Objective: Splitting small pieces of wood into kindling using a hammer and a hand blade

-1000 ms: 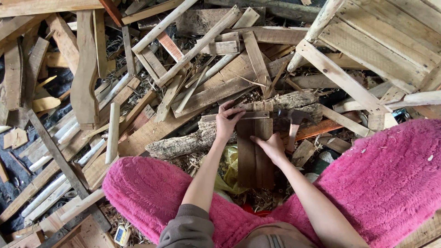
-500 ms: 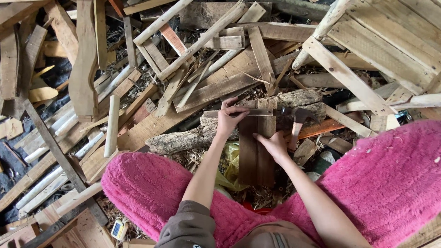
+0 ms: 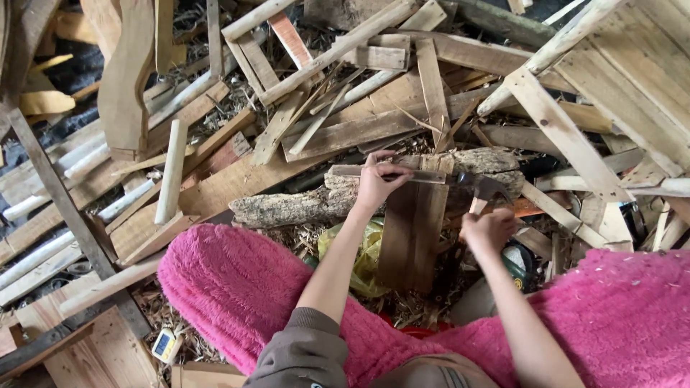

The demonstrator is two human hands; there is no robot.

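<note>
Pink fuzzy legs (image 3: 237, 287) at 6 o'clock, knees spread. Right hand (image 3: 489, 230) near 4 o'clock, fingers wrapped round hammer (image 3: 480, 188) handle, head up at about 3, just beside strip's end. Dark board (image 3: 411, 230) stands between knees, leaning on rough log (image 3: 302, 205). Left hand (image 3: 377, 183) dead centre, fingers pinching thin wood strip (image 3: 402, 174) lying crosswise on board's top. Yellow bag (image 3: 366, 251) crumpled under left forearm, contents can't tell. Scrap lumber pile (image 3: 345, 93) from 9 to 2 o'clock.
</note>
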